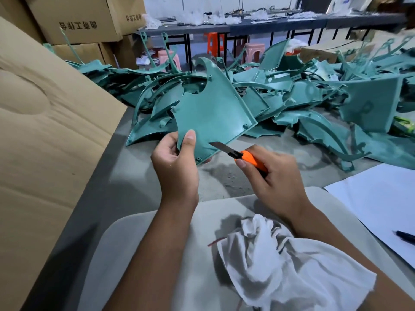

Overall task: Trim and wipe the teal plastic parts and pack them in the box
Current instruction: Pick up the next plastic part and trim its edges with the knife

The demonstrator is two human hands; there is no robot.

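Note:
My left hand (176,163) grips the lower corner of a curved teal plastic part (213,113) and holds it upright above the grey table (224,176). My right hand (276,176) grips an orange utility knife (249,159). Its extended blade touches the part's lower edge. Behind it a large pile of teal parts (303,97) spreads across the table. A white cloth (285,259) lies crumpled under my right forearm. A cardboard box flap (45,131) fills the left side.
White paper (381,198) with a black pen (404,236) lies at the right. Stacked cardboard boxes (78,21) stand at the back left. Plastic stools (213,43) and a long bench (269,23) are farther back.

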